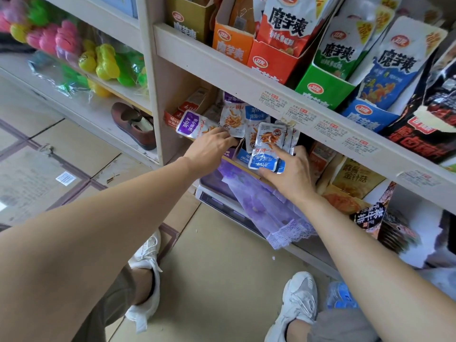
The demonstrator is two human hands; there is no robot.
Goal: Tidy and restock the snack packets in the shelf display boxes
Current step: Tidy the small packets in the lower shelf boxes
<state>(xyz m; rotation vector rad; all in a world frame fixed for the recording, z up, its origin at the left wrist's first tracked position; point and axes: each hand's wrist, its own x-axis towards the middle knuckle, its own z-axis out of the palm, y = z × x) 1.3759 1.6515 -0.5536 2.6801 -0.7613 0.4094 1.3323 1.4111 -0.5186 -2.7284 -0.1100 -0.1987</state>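
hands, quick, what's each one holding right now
Left hand: lies on the purple packet; grip cannot be told, fingertips hidden.
Right hand: closed, pinching a stack of blue packets.

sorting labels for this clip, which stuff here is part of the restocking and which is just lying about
Job: blue packets, pinched in right hand; purple packet, touched by left hand; red box.
Lying about: shoe; toys; lace cloth.

Bright, even light, soft shadows; wide-angle bending and blur toward the edges.
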